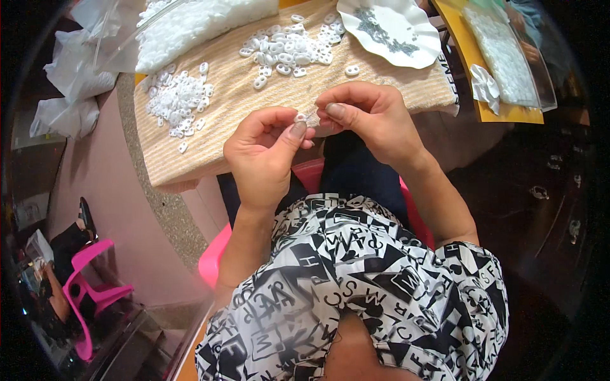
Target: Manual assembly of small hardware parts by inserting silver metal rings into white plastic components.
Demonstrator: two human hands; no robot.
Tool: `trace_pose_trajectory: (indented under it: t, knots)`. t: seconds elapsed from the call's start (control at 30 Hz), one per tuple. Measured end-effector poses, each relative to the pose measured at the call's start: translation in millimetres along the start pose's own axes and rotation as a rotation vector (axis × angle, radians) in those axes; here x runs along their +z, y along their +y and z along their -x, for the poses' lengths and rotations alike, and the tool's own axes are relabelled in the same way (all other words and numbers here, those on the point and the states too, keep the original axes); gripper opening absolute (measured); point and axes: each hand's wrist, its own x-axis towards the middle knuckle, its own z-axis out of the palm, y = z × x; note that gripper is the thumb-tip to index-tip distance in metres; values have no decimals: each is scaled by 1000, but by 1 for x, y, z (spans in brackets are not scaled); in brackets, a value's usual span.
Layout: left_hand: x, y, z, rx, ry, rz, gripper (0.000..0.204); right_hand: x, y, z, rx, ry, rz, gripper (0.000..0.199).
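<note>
Both hands meet above the near edge of a cloth-covered table. My left hand (264, 152) is closed, pinching a small white plastic piece (300, 117) with a hole between thumb and forefinger. Just to its right, my right hand (381, 120) is closed in a pinch too; something thin seems to stick out of its fingertips, too small to name. Beyond the hands lies a pile of white oval two-holed pieces (289, 47). Further left is a heap of smaller white pieces (175, 98). A scalloped white plate (419, 25) holds many tiny grey bits.
A striped beige cloth (216, 127) covers the table. Clear bags of white pieces stand at the back left (197, 32) and on a yellow board at the right (502, 57). Crumpled plastic bags (70, 82) hang at far left. Another person sits near a pink chair (89, 286).
</note>
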Motion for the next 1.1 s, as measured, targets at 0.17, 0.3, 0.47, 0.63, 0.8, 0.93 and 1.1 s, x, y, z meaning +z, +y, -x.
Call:
trace_pose_trajectory:
  t: [0.17,0.3,0.47,0.63,0.8,0.93,1.1]
  knots:
    - [1,-1,0,6,-20,0,11,1,2,1,-167,-19,225,12]
    - [1,-2,1,1,-47,-29,10,8,0,3,-88,-37,26,7]
    - [5,-2,3,8,-63,-24,10,11,2,4,-127,-33,117,4]
    - [6,-3,6,46,-50,-3,10,16,2,7,-200,-15,279,4]
    - [6,-8,6,171,-57,-63,8,18,11,7,-213,56,345,3]
    - [7,-10,6,195,-36,-98,8,20,13,6,-177,48,282,3]
    - [3,-14,0,140,-31,-52,9,16,8,2,-54,53,117,10]
